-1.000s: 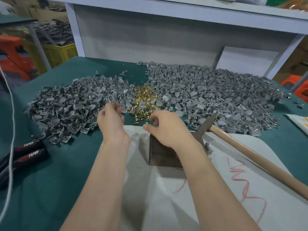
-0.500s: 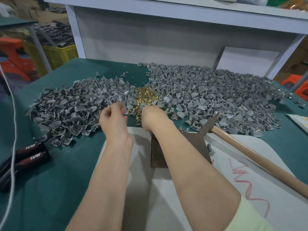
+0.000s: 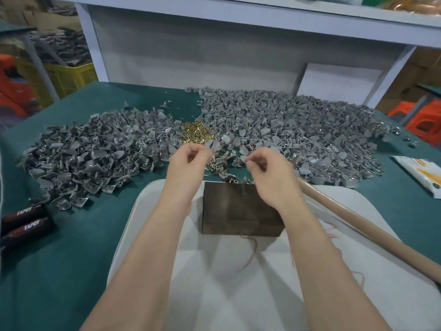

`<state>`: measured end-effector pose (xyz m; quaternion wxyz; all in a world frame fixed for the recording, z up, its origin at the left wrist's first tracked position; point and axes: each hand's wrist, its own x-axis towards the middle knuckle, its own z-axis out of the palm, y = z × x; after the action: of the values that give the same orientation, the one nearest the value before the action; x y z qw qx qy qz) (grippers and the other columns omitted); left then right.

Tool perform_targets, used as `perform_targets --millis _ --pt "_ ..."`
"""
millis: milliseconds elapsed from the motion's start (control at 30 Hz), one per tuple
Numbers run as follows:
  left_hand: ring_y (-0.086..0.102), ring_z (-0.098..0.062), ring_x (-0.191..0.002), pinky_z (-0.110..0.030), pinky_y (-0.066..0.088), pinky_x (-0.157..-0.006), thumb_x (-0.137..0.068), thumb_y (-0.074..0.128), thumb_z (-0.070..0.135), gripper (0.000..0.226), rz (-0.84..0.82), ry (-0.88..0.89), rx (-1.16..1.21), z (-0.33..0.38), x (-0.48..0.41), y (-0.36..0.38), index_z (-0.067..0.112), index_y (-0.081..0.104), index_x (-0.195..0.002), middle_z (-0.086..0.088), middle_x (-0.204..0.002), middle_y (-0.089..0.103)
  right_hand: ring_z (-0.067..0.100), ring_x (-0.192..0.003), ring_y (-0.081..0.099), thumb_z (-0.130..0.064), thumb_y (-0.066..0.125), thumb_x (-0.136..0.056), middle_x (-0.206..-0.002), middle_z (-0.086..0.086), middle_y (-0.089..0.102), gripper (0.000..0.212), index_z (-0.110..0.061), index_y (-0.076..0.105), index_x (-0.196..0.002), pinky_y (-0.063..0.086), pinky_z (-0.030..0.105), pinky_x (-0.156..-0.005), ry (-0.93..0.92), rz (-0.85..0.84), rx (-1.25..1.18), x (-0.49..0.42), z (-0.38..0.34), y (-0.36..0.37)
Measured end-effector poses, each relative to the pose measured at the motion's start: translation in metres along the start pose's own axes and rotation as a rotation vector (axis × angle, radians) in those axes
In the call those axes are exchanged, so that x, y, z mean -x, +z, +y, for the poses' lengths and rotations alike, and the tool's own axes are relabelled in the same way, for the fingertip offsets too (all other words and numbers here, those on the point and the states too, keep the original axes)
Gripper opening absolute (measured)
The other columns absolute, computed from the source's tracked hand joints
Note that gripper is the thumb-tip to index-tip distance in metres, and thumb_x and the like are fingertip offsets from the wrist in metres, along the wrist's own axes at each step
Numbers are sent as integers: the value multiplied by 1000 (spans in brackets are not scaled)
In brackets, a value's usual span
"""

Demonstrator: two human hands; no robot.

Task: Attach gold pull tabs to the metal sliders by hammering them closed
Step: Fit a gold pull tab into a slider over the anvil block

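Observation:
Two big heaps of grey metal sliders lie on the green table, the left heap (image 3: 95, 151) and the right heap (image 3: 298, 125). A small pile of gold pull tabs (image 3: 195, 133) sits between them. My left hand (image 3: 188, 163) is raised in front of the gold pile and pinches a grey slider (image 3: 213, 145) at its fingertips. My right hand (image 3: 267, 170) is beside it, thumb and forefinger pinched on a tiny piece that the fingers mostly hide. Below both hands a dark metal block (image 3: 238, 209) stands on a white board (image 3: 214, 283).
A hammer's wooden handle (image 3: 358, 223) lies on the board at the right, its head hidden behind my right hand. Black "TAPER" items (image 3: 26, 225) lie at the left table edge, a white packet (image 3: 422, 173) at the right. A white shelf frame (image 3: 214, 44) closes the back.
My right hand has pulled back from the gold pile and moved right, away from the left hand. Both hands now hover with pinched fingers above the block's far edge.

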<state>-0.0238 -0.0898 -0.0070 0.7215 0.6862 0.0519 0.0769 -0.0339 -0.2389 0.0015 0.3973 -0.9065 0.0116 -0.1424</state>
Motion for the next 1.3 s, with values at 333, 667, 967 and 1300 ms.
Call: perform_targets --millis 333,667,967,1300 --pt "57 9 -87 -2 39 -69 -89 58 13 16 -86 94 -120 -7 15 25 24 56 -76 19 -95 59 13 -85 62 -11 56 -90 -84 -4 67 14 -22 59 -82 46 26 -79 71 86 -180 9 25 2" --pt "57 -10 -102 -22 39 -90 -89 60 16 16 -154 319 -473 -5 17 15 28 54 -80 9 -98 63 -2 -74 57 -12 60 -89 -76 -16 63 19 -29 63 -82 44 10 -71 -54 205 -351 7 17 -3" --pt "49 -21 -116 -45 35 -103 -86 61 22 11 -232 359 -862 -5 17 13 30 56 -82 5 -115 57 9 -81 62 -9 64 -86 -82 -6 67 11 -19 67 -86 49 22 -81 -97 49 -170 14 14 2" --pt "50 -23 -115 -41 39 -99 -85 63 18 4 -239 379 -836 -7 15 13 21 65 -87 -1 -116 60 13 -82 59 -11 68 -84 -88 -1 63 6 -15 71 -86 46 23 -81 -128 38 -41 15 13 6"
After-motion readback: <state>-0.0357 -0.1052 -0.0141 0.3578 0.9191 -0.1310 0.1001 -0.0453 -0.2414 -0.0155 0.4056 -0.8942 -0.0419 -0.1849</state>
